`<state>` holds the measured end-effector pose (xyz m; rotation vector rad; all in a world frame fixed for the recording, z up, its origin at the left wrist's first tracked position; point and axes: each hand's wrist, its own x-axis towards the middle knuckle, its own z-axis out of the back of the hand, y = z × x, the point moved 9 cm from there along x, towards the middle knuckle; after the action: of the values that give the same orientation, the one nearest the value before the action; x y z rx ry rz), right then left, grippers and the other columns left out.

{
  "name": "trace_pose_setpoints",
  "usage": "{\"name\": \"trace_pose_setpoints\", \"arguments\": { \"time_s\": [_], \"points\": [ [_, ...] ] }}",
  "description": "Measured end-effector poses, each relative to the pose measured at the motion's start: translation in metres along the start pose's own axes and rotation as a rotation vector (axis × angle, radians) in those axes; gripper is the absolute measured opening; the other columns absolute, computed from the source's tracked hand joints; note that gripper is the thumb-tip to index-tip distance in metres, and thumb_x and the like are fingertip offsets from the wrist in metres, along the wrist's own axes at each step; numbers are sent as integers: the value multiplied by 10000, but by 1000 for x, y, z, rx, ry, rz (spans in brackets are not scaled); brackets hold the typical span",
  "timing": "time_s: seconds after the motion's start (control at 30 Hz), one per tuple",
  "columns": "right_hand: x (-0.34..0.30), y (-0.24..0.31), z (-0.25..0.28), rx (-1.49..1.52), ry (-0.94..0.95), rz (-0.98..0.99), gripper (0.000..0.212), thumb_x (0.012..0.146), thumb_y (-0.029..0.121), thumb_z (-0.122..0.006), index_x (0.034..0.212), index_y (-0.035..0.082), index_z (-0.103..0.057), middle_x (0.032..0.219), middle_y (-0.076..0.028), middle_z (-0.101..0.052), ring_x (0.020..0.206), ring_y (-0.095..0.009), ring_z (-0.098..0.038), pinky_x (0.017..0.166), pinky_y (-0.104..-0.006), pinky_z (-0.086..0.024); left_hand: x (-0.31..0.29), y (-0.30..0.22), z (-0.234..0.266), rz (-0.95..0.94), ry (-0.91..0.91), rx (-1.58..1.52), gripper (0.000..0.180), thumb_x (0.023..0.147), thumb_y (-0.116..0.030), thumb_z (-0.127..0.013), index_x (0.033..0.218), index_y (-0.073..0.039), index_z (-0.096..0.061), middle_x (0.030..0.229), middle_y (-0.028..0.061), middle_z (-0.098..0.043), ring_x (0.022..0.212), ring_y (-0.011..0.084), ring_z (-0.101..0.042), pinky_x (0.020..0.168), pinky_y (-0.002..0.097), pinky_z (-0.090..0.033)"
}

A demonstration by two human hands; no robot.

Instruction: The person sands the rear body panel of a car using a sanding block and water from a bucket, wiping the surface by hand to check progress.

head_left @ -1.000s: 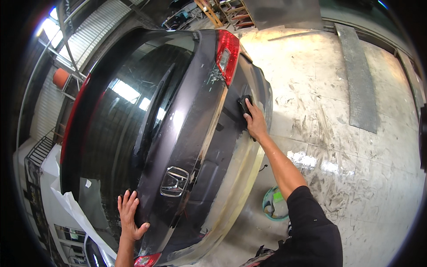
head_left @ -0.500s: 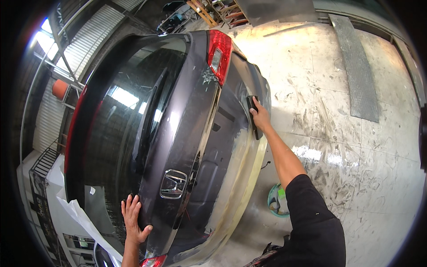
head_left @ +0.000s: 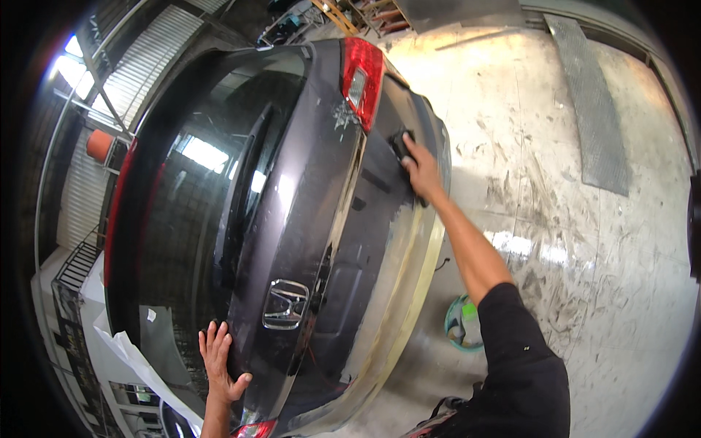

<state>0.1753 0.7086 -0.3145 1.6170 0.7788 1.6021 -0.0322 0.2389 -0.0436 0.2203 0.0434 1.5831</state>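
Note:
A dark grey car's rear end [head_left: 307, 182] fills the middle of the view, its tailgate lying lengthwise before me. My right hand [head_left: 423, 169] is closed around a long black sanding block [head_left: 399, 144] and presses it on the panel below the far tail light [head_left: 363, 82]. Fingers spread, my left hand [head_left: 221, 365] rests flat on the tailgate beside the rear window [head_left: 190, 241], near the chrome emblem [head_left: 285, 304]. Along the lower bumper runs a dull yellowish sanded band [head_left: 380, 292].
On the floor below the bumper stands a green-rimmed tub [head_left: 456, 343] with things inside. A grey strip [head_left: 591, 109] lies across the stained floor farther right. White sheeting [head_left: 135, 358] hangs by the car's left side, and a wiper [head_left: 244, 182] lies along the glass.
My right hand and the sanding block have shifted slightly up and left, off the bumper edge toward the tail light. The left hand stays in place.

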Motion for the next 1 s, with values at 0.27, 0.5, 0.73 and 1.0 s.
{"name": "trace_pose_setpoints", "arguments": {
  "time_s": [0.27,0.5,0.73,1.0],
  "points": [
    [-75,-20,-7,59,111,-345,544,902,207,-613,1426,188,-465,1377,-214,-511,1228,-379,-520,1040,-382,-397,-4,3,-5,14,11,-1,829,831,-643,-497,1439,-84,-418,1479,188,-421,1426,391,-288,1168,541,-70],
    [-94,-36,8,88,121,-572,570,899,168,-618,1441,169,-442,1348,-220,-538,1240,-376,-517,1042,-380,-396,1,-2,-5,-14,3,3,822,842,-651,-488,1439,-91,-417,1480,177,-424,1427,383,-292,1169,538,-73],
    [-122,-37,19,59,71,-632,565,917,188,-590,1454,151,-420,1275,-258,-572,1188,-396,-545,1006,-393,-420,9,-10,-1,-48,-34,-8,811,852,-649,-482,1430,-83,-429,1482,174,-423,1434,375,-282,1172,529,-72],
    [-202,3,4,15,41,-667,562,915,205,-577,1449,123,-422,1290,-238,-576,1182,-390,-560,999,-407,-432,3,-11,8,-60,-51,-1,797,857,-632,-486,1413,-61,-442,1485,160,-424,1436,368,-281,1172,525,-79]
  ]
}}
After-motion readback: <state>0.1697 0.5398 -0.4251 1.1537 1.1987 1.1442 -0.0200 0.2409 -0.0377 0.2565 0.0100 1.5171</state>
